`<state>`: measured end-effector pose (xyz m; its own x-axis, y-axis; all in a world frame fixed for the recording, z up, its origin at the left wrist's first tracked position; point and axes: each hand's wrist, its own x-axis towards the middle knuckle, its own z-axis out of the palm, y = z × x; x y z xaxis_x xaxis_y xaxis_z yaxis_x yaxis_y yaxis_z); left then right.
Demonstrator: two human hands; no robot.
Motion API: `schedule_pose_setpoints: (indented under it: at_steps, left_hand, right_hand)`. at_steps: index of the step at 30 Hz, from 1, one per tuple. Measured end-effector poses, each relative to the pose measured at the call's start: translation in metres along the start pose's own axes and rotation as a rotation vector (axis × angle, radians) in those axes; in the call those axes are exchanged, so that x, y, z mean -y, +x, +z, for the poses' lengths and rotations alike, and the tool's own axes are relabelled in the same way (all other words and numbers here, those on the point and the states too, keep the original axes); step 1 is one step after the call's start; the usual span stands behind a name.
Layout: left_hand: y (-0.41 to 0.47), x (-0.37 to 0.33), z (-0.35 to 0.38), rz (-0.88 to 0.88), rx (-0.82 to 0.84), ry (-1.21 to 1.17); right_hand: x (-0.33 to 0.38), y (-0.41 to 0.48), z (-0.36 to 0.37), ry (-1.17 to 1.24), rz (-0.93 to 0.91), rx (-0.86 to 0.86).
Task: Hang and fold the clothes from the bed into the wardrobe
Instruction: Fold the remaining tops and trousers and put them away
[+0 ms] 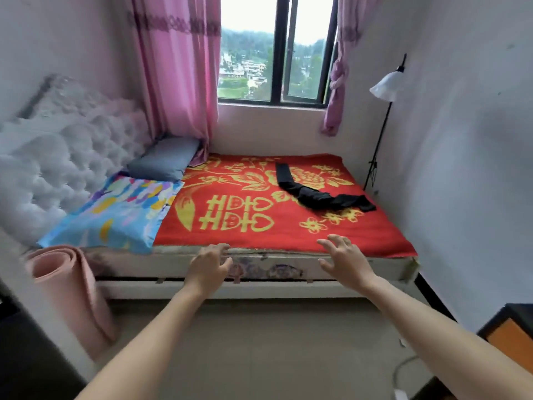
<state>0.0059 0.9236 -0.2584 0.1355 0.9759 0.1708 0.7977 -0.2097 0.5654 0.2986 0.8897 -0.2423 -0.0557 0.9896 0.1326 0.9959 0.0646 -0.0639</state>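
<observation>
**Garment check: one dark item lying on the bed (274,262), none in hand**

Clothing visible on the bed amounts to a single black garment (323,193). It lies crumpled and strung out across the red and gold blanket (230,174), toward the far right quarter of the mattress. It is unfolded and nothing touches it. No other loose clothing can be seen on the bed.

Both arms are stretched forward over the floor toward the near edge of the bed. The left hand (212,262) and the right hand (343,259) are level with the mattress edge, well short of the garment. The fingers (337,241) of both hands are spread and loosely bent, holding nothing.

The wardrobe is not in view, so how much has been hung or folded there cannot be confirmed.

Judgement: with only one piece on the bed, the task looks close to its end. What is left is to collect this garment, then hang or fold it and put it in the wardrobe.

Surroundings: a grey pillow (165,160) and a multicoloured pillow (115,210) sit at the head end. A rolled pink mat (66,284) leans at the near left corner, and a floor lamp (385,88) stands by the right wall.
</observation>
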Motion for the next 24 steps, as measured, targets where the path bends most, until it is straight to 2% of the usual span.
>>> schedule_pose_setpoints:
  at_steps: [5,13,19,24]
  left_hand:
    - [0.080,0.006,-0.007,0.143,0.016,0.007]
    - [0.177,0.024,0.024,0.204,0.151,0.104]
    - [0.241,-0.027,0.097,0.279,0.292,0.165]
    - [0.307,-0.089,0.154,0.340,0.327,0.203]
  right_hand:
    - [-0.024,0.039,-0.014,-0.069,0.138,-0.036]
    - [-0.047,0.078,-0.002,-0.135,0.299,0.039]
    - [-0.114,0.098,0.014,-0.092,0.426,0.068]
    - [-0.193,0.138,0.019,-0.018,0.512,-0.022]
